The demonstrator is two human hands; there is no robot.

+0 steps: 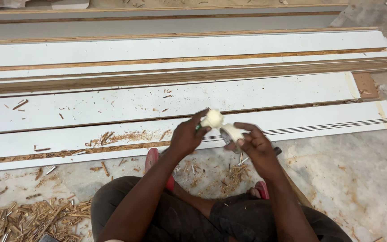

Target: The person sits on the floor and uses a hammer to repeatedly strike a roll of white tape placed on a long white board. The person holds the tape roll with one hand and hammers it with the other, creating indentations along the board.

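Dusty floor, white boards (157,101), tape roll (232,132)

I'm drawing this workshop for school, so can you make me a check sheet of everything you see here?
Surface: grey stone floor, dusty.
Job's things: cream lumpy ball at the left hand's fingers; pale roll of tape in the right hand.
Clutter: wood shavings and splinters scattered on the floor and boards.
Hands: left hand and right hand raised together above the lap, both closed on their things.
Cables: nothing seen.
Surroundings: long white laminated boards with brown wooden edges lying side by side; red sandals on the person's feet.
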